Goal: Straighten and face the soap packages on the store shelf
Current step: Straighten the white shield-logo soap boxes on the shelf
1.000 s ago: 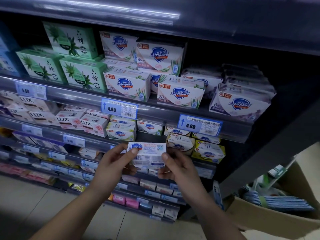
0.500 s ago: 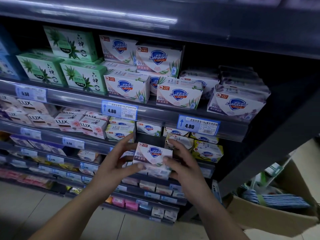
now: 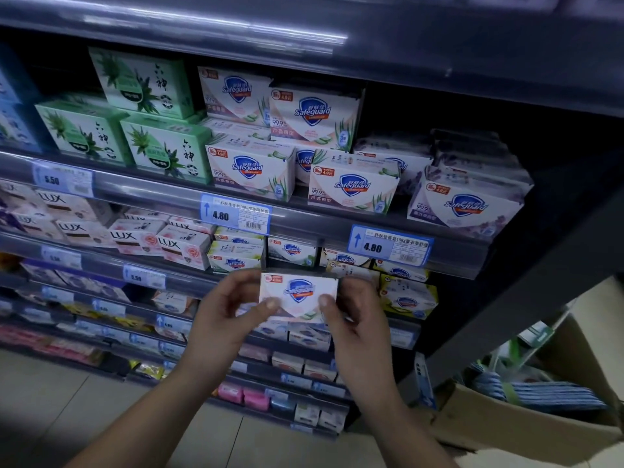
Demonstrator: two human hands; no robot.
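item: small white rectangular cardboard soap box (image 3: 299, 293) with a blue shield logo and a red price flash at its upper left corner. location: held in the air just in front of the second grey metal shelf (image 3: 101, 265), below the blue-bordered price label (image 3: 236, 214), between the stacked white-and-green soap boxes (image 3: 236, 256) on one side and the yellow-and-white soap box (image 3: 407, 297) on the other; it appears to touch neither. orientation: printed front toward the camera, logo upright, long edge near level. grip: left hand (image 3: 224, 319) pinches the left short end, thumb on the lower front corner, fingers curled over the top; right hand (image 3: 358, 319) pinches the right short end likewise, its fingers mostly hidden behind the box. both hands are closed on this one box and hold nothing else. the box spans the space between the hands, its middle and logo uncovered. handling, as judged: light; the card is probably stiff along folded edges and corners but likely to dent if squeezed on the broad faces; the glossy print may slip under dry fingers. best taken by the short ends, as here, leaving the front clear for facing. also present: pink-and-white lux soap boxes (image 3: 182, 246) further left on the same shelf, larger white multipack soap boxes (image 3: 351, 189) on the shelf above, brown cardboard carton (image 3: 506, 420) on the floor at the right.
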